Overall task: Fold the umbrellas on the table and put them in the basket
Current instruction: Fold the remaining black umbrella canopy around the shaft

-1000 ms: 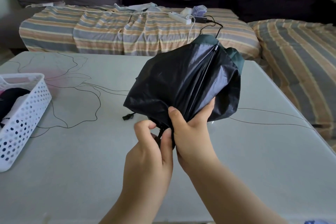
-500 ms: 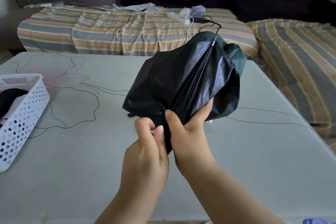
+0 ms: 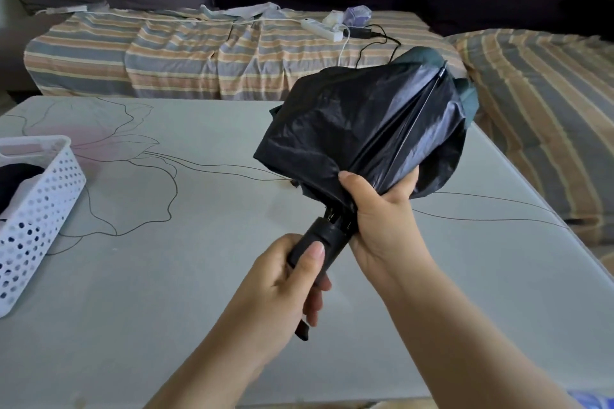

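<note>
A collapsed black umbrella (image 3: 362,129) with loose, puffed fabric is held above the grey table (image 3: 166,276), its tip pointing up and to the right. My left hand (image 3: 282,282) grips its black handle. My right hand (image 3: 382,212) holds the bunched canopy just above the handle. A white perforated basket (image 3: 36,212) stands at the table's left edge, with dark and white items inside.
Beyond the table runs a sofa with a striped cover (image 3: 199,53), carrying a white power strip (image 3: 322,30) and cables. A second striped cushion (image 3: 545,109) lies to the right of the table.
My left hand has slid down from the fabric onto the handle, which now shows. The umbrella has shifted right and a little up, and my right hand still holds the canopy.
</note>
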Available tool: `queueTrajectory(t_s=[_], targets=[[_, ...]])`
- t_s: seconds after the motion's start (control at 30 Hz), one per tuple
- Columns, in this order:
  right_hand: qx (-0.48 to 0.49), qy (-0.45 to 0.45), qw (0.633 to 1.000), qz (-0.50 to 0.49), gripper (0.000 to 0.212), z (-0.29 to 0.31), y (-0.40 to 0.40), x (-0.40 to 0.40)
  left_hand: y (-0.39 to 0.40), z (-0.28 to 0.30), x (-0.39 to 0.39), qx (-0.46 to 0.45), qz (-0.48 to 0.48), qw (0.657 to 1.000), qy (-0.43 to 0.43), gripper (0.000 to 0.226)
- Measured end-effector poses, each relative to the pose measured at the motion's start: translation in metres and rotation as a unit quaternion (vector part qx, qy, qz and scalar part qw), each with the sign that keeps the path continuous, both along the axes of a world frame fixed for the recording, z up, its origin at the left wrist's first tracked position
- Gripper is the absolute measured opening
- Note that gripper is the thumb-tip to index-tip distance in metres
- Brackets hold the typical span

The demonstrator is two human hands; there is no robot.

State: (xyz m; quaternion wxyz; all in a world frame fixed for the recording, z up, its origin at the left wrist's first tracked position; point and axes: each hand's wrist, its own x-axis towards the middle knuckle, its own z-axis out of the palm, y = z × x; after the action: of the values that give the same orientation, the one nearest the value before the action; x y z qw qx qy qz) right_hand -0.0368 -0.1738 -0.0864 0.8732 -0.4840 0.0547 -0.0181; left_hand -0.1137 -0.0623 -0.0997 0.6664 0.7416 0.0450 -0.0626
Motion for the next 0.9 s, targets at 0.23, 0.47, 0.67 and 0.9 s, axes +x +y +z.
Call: queueTrajectory(t_s=[0.23, 0.47, 0.67, 0.9], targets=[[0.027, 0.078, 0.984, 0.156, 0.063, 0.004, -0.021, 0.01, 0.004, -0.015, 0.004, 0.102, 0.018, 0.993, -0.057, 0.013], [0.021, 0.123, 0.992, 0.0, 0.065, -0.008, -0.005, 0.005, -0.01, -0.021, 0.001, 0.205, 0.038, 0.971, -0.113, 0.008], [0.023, 0.041, 0.998, 0.043, 0.052, 0.004, -0.008, 0.003, -0.013, -0.02, 0.003, 0.199, 0.015, 0.972, -0.12, 0.006], [0.018, 0.04, 0.999, 0.031, 0.046, 0.005, -0.013, 0.002, -0.012, -0.03, 0.004, 0.316, 0.015, 0.906, -0.281, 0.025]])
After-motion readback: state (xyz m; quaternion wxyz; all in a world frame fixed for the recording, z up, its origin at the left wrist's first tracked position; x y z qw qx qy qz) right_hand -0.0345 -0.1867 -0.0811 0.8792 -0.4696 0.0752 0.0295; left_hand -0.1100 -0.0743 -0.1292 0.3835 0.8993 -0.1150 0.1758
